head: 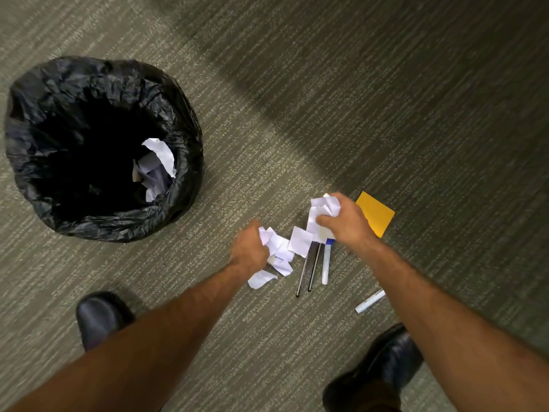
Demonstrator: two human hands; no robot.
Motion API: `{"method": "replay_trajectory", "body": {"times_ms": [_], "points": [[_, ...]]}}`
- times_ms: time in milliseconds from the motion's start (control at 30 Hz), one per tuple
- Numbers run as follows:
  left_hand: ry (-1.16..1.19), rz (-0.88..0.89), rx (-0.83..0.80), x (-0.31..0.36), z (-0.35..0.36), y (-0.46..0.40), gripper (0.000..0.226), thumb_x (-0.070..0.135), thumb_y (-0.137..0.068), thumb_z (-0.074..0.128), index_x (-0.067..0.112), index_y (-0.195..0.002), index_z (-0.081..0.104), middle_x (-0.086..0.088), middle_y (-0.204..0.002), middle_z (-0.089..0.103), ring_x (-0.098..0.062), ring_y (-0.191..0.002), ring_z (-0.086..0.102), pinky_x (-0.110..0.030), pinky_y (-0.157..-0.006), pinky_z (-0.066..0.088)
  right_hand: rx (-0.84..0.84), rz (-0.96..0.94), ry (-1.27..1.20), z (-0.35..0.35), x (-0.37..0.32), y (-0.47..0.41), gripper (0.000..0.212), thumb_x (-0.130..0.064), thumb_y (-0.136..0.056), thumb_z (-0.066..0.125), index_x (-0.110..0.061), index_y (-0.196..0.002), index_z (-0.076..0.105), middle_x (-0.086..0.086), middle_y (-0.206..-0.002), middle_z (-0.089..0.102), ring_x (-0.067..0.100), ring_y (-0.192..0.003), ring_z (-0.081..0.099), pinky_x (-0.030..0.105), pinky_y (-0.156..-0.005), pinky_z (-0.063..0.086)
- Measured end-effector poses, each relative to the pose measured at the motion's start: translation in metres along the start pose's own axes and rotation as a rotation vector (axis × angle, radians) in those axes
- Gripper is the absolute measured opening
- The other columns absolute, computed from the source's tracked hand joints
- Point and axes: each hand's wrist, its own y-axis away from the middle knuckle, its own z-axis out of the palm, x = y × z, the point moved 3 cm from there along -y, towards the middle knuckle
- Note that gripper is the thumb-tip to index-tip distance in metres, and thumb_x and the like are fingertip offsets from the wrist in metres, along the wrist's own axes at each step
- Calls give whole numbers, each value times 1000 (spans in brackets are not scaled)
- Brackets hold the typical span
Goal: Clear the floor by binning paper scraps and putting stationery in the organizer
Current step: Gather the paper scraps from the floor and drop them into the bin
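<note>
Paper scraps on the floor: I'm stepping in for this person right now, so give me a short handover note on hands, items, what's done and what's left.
Left hand: closed on white paper scraps at the pile's left edge.
Right hand: gripping a crumpled wad of paper.
Bin with black liner stands to the left; some paper is already inside.
Still on the carpet: loose scraps, two thin dark pens, a white marker with blue cap, another white marker nearer the right shoe, an orange sticky-note pad.
Left: bin both handfuls and the remaining scraps, then collect the stationery. No organizer is in view.
</note>
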Motion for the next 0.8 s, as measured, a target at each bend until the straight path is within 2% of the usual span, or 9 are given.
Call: {"method": "replay_trajectory", "body": {"times_ms": [100,233,300,367,467,533,633,700,800], "points": [[28,-19,3,-3,-4,-1,39,8,-91,63,9,-128,54,-14,-123,62,-32,-110,61,-33,-81,46,-95,48,51,9,4,6,53,-17,-78,77,-10,-127,58,12,-119,63,24,-97,59,27,-73,41],[43,-90,-58,-9,-6,5,29,9,-89,65,10,-117,58,-14,-117,64,-29,-98,62,-29,-71,45,-170,107,63,21,5,20,57,-18,-78,78,-9,-127,53,6,-109,58,24,-93,56,28,-69,40],[84,-140,-61,-9,-4,8,33,5,-87,67,12,-118,57,-10,-111,64,-25,-89,59,-29,-63,44,-191,124,85,25,5,26,58,-21,-78,78,-11,-128,51,5,-109,59,24,-93,57,29,-72,42],[122,-171,-49,-8,-1,9,40,4,-86,68,13,-123,55,-9,-113,64,-23,-88,58,-28,-56,42,-175,143,100,26,8,30,51,-21,-77,78,-10,-122,56,7,-105,62,25,-90,59,30,-72,45],[164,-204,-27,-4,2,9,48,3,-83,70,12,-127,53,-11,-118,64,-26,-96,61,-33,-66,49,-153,180,57,22,11,38,39,-17,-77,77,-8,-112,61,7,-96,63,27,-88,61,32,-73,49],[180,-221,-25,-2,5,10,51,3,-82,72,12,-128,50,-11,-117,64,-30,-102,63,-37,-73,54,-176,191,40,21,14,45,33,-15,-79,77,-13,-105,57,4,-91,61,26,-88,60,32,-73,48],[205,-240,-17,0,7,13,51,4,-82,71,13,-127,50,-11,-116,64,-32,-103,63,-37,-76,54,-288,139,79,33,23,62,46,-16,-82,75,-13,-123,55,6,-113,60,23,-95,59,30,-75,45],[248,-242,-9,0,6,13,45,4,-83,69,12,-124,52,-10,-112,63,-31,-100,63,-37,-76,54,-324,-4,157,46,26,73,52,-14,-83,74,-11,-131,54,1,-131,53,19,-105,58,28,-87,44],[292,-206,36,-1,-4,17,32,9,-86,67,10,-116,57,-6,-105,63,-26,-93,61,-34,-74,51,-324,-165,197,70,30,84,43,-8,-81,73,-10,-123,63,-3,-138,47,17,-113,57,28,-97,44]]}}
